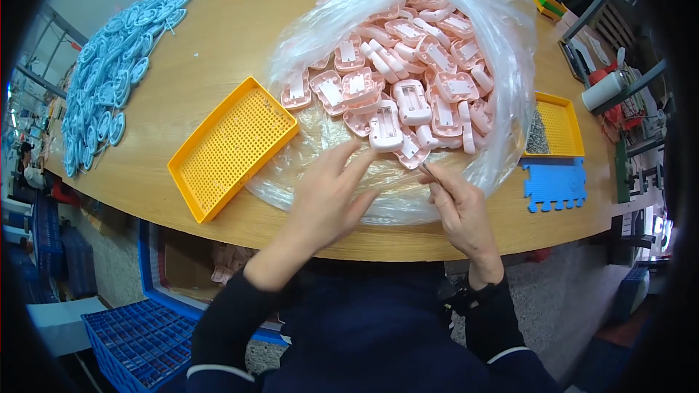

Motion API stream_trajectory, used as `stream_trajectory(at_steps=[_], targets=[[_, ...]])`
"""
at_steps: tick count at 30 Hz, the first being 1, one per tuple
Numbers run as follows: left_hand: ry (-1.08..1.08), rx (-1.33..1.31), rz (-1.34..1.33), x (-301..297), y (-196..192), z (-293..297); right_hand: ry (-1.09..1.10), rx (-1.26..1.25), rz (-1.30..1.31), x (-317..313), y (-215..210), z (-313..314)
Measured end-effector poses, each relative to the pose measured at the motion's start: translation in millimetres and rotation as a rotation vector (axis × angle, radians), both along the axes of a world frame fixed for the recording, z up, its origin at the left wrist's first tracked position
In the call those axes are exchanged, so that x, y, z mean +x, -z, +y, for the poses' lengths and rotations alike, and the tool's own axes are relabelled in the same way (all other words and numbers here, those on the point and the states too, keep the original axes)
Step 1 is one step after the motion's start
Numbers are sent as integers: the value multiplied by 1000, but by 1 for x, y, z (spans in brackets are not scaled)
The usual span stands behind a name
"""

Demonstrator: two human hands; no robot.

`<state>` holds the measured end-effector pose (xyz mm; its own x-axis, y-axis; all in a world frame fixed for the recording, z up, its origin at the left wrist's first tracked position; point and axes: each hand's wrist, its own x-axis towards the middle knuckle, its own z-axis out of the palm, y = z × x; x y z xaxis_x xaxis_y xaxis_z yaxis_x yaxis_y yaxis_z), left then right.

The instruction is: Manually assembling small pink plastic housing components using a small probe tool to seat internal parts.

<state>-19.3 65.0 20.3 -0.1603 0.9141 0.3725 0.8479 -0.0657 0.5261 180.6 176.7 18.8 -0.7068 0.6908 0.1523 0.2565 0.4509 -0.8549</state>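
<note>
A heap of pale pink plastic housings (437, 54) lies in a clear plastic bag (502, 44) spread open on the table. Several show rectangular battery compartments. My left hand (324, 193) has its fingers apart and holds nothing. Its fingertips are close to a whitish housing (384, 129) at the heap's near edge; whether they touch it I cannot tell. To the right, my right hand (462, 211) is closed, thumb and forefinger pinching a thin dark piece (425, 168), too small to name, beside the lowest pink housing (410, 153).
An orange perforated tray (233, 149) stands left of the bag. Right of it, another orange tray (564, 127) holds small grey metal parts (537, 136), beside a blue foam mat (555, 183). Light-blue plastic parts (109, 65) are piled at the left. A blue crate (142, 342) stands below the table.
</note>
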Motion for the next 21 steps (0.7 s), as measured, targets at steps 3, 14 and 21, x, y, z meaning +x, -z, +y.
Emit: stream_trajectory(at_steps=[3, 14, 21], targets=[[-32, 24, 254, -6, 16, 58, 35, -77, -4, 15, 1, -9], [49, 37, -1552, -24, -7, -9, -2, -119, 256, 0, -4, -8], [29, -72, -1489, -26, -11, -61, -234, -41, 206, -50, -22, -22]])
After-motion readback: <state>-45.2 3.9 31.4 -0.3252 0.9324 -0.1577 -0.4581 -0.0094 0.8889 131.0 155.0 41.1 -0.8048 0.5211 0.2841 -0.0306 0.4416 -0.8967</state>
